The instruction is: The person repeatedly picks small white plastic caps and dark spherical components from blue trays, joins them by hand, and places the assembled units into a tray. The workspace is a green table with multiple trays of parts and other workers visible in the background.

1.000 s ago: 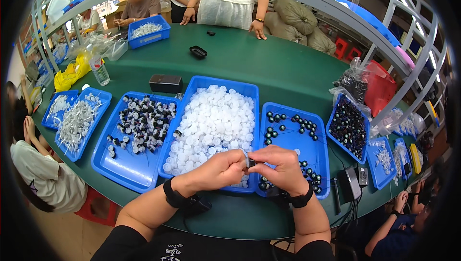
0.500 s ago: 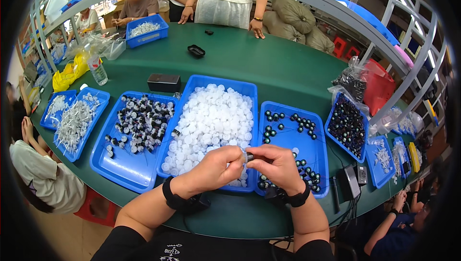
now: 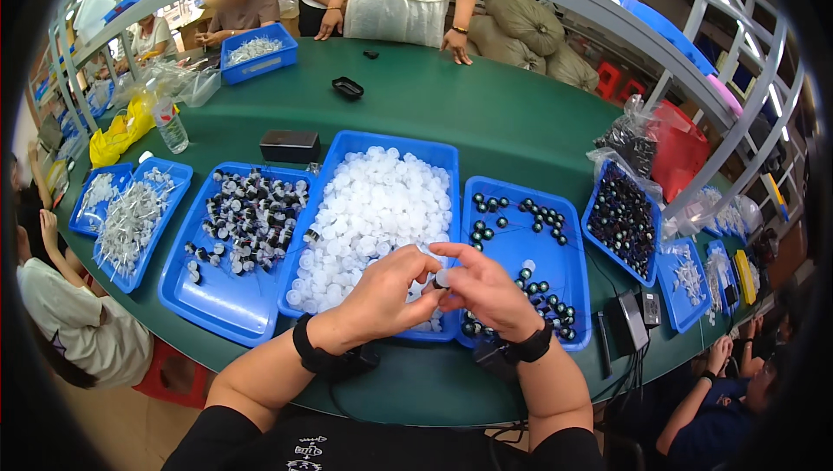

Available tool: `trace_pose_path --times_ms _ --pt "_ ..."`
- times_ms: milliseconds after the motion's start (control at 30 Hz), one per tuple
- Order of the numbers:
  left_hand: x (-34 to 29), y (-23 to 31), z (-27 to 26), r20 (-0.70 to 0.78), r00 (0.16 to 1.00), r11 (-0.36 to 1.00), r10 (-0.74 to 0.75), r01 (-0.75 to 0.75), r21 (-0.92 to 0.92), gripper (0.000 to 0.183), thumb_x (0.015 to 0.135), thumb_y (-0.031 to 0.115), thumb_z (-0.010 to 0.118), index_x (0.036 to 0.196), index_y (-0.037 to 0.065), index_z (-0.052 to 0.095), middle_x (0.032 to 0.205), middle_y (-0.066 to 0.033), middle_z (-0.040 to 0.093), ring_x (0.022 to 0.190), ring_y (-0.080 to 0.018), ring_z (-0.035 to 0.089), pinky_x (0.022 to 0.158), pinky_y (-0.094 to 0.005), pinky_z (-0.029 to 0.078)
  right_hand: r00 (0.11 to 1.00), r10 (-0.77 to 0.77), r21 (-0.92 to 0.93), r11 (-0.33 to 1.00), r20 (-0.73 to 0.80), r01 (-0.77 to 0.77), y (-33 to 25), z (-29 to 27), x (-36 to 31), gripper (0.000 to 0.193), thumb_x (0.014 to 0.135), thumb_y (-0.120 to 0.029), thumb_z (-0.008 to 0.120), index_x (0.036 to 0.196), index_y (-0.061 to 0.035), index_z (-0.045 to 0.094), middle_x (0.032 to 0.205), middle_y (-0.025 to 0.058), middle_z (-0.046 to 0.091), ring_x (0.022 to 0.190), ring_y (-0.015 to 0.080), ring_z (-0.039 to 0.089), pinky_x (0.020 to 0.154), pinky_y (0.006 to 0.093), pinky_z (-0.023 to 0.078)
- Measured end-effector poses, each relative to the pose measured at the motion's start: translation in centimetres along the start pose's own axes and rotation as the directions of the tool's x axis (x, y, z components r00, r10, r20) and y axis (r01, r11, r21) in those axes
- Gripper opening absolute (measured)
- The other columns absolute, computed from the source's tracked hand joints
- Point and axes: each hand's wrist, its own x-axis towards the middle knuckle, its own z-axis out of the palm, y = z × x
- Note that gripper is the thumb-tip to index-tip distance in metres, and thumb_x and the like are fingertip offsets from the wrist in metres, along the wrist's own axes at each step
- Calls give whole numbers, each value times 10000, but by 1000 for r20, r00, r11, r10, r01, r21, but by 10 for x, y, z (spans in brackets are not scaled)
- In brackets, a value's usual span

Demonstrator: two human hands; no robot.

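Note:
Above the near edge of the middle tray, my left hand (image 3: pixel 382 296) and my right hand (image 3: pixel 495 297) meet at a small black part with a translucent white round cap (image 3: pixel 442 278). Thumb and fingertips of my left hand close on it from the left. My right thumb and bent fingers press on it from the right, while the right index finger reaches up and left over it. Fingers partly cover the part. Under the hands, a blue tray (image 3: pixel 454 161) is heaped with translucent white caps (image 3: pixel 382 202).
Left stands a blue tray (image 3: pixel 178 287) of black-and-white capped parts; right, a blue tray (image 3: pixel 568 273) of dark shiny beads with wires. Farther out are a bead tray (image 3: pixel 620 221), a tray of white pieces (image 3: pixel 143 219), a black box (image 3: pixel 290 147) and a bottle (image 3: pixel 171 127). People surround the table.
My right index finger has lifted off and straightened to the left. My left fingers have opened a little from a tighter fist, and the part has turned with its white cap showing.

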Motion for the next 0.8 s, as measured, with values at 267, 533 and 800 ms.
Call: trace_pose_path --times_ms 267,533,800 --pt "-6 8 -14 -40 998 999 -40 41 30 229 702 83 708 891 28 590 781 -79 556 673 -188 538 600 -309 453 981 -195 -516 840 -2 166 -2 -7 -2 387 925 -117 574 1284 -10 478 914 74 678 804 104 616 716 231 496" --pt "-12 -35 -89 -470 883 758 -19 319 569 343 698 69 692 1018 -1 592 948 -168 586 874 -326 579 778 -384 482 807 -420 -910 174 -414 -377 -31 -126 -35 241 788 -192 689 978 -44 692 828 171 686 789 313 664 739 370 516" --pt "-11 -46 -35 183 970 893 -160 64 445 221 762 35 610 977 11 657 947 -176 628 909 -367 591 805 -417 484 806 -297 -851 50 -513 -523 -11 -147 -27 338 714 -266 753 968 -50 700 890 152 696 845 321 663 773 395 509"
